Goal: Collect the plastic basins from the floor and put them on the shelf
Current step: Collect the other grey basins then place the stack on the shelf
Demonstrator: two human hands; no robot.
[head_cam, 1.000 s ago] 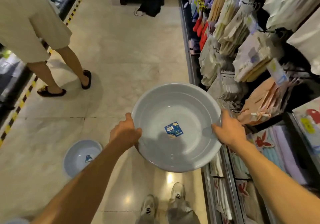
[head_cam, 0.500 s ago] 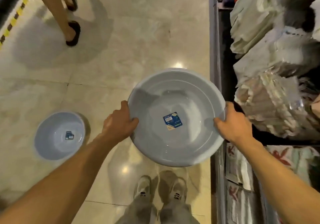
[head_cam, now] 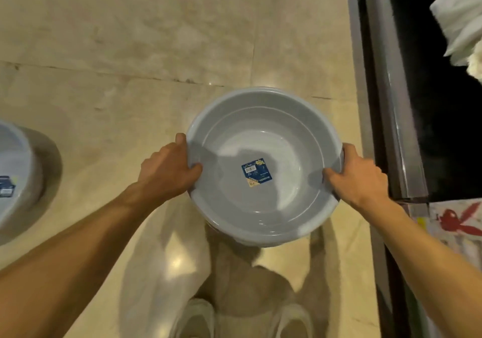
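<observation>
Holding one grey-blue plastic basin [head_cam: 263, 165] level above the floor [head_cam: 130, 37]: left hand [head_cam: 167, 173] grasping its left rim, right hand [head_cam: 357, 178] grasping its right rim, thumbs curled over the edge. Blue label [head_cam: 257, 172] stuck on the bottom, between the two grips. Second basin [head_cam: 13, 176] on the floor, well left of the left grip; shelf edge [head_cam: 391, 102] just right of the right grip.
</observation>
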